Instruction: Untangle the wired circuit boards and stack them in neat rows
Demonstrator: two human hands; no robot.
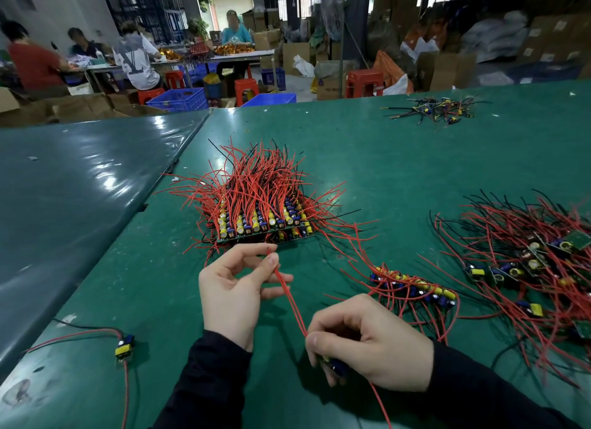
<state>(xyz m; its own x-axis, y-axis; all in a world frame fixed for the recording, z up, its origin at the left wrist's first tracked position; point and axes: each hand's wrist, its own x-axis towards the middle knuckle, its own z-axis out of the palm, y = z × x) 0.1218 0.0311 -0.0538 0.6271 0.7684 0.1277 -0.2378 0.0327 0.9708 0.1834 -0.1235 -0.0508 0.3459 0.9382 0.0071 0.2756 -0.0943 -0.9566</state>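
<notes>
1. At the near edge of a green workbench (399, 159), a worker's right hand (371, 342) curls round a small circuit board (335, 366), mostly hidden in the fist, with only a blue component peeking out below the fingers.
2. The left hand (233, 288) pinches the board's paired red wires (289, 296) between thumb and forefinger near their tips, drawing them taut between the two hands.
3. The board looks light and rigid, its leads thin and springy; holding the board's edge and running the wires straight, not tugging at the solder joints, seems the safest grip.
4. A single wired board (124, 347) lies apart at near left, its leads trailing across the bench.
5. To the right, a short row of boards (412, 289) lies on its side beside a larger tangled heap (527, 262); the crossing wires there are likely to snag on any board lifted out.
6. Directly beyond the hands stands the finished stack (262, 219), boards in tidy rows, red wires bristling upward.
7. A smaller clutter of wires and parts (435, 108) sits at far right.
8. Other workers (137, 60) sit at tables in the far background.
</notes>
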